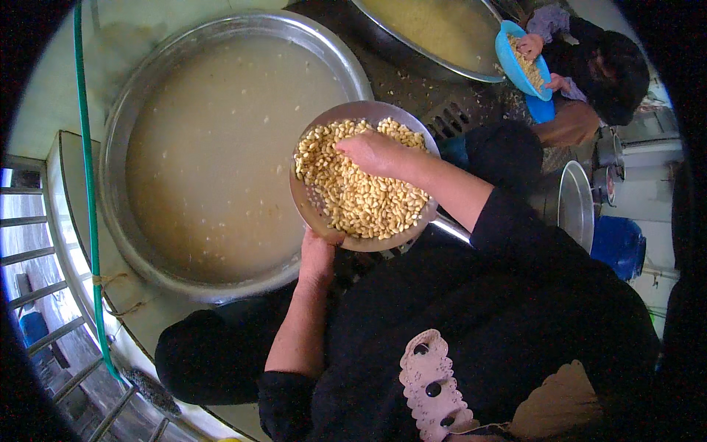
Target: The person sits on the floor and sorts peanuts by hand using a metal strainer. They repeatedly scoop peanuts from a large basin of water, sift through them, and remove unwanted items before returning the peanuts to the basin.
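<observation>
My left hand [318, 255] grips the near-left rim of a round metal bowl [381, 245], thumb over the edge. Pale yellow beans [367, 204] cover most of the bowl's inside. My right hand [370, 152] reaches over them from the right, its fingers curled and touching the beans; whether it grasps any is hidden. A shiny metal bar [450, 226], perhaps the bowl's handle, shows under my right forearm. The bowl overlaps the right rim of a large metal basin [113, 166] filled with cloudy, beige liquid [221, 143] with pale bits floating on it.
At upper right another person [616, 77] handles a blue plastic bowl [502, 47] of beans beside a second metal basin [431, 58]. A green hose [85, 138] hangs at left, near a barred window [38, 251]. A dark floor grate [450, 119] lies between the basins.
</observation>
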